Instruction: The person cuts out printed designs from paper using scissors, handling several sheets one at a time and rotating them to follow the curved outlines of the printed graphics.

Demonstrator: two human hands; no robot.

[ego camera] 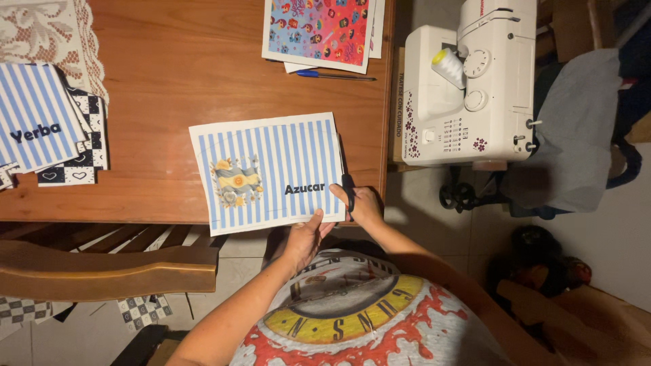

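Both hands are on one striped sheet [271, 173] at the near edge of the wooden table [169, 81]. Left hand [306, 237] pinches the sheet's near edge, thumb on top, fingers under. Right hand [363, 205] is closed around black scissors [346, 181], blades running along the sheet's right edge. Hands close together, not touching.

Sheet is blue and white stripes with a white border, a small flag picture on its left part and a dark word at lower right. It lies flat and overhangs the table edge toward the person.

Around it: a blue pen [333, 76] and a bright patterned sheet [319, 30] further back; a stack of striped and checkered sheets [44, 122] at left, near a lace cloth [47, 30]. White sewing machine [471, 85] sits just off the table's right end. Wooden chair back [108, 271] at lower left.
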